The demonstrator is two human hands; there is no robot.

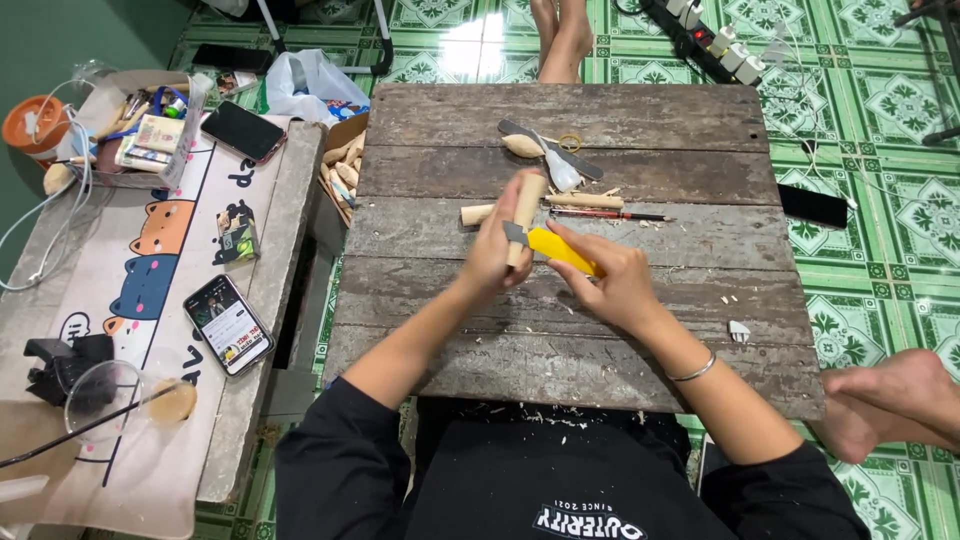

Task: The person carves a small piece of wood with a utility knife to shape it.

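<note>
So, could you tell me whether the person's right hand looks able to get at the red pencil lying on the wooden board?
Probably yes: the pencil lies uncovered just beyond the right hand, with nothing between them. But that hand is gripping the yellow knife.

Weathered plank table [600, 350] stands on glossy green patterned floor tiles [880, 110].

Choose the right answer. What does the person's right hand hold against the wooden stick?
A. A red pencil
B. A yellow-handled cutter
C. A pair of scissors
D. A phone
B: the right hand grips a yellow-handled cutter, its tip meeting the wooden stick that the left hand holds upright over the plank table.
</note>
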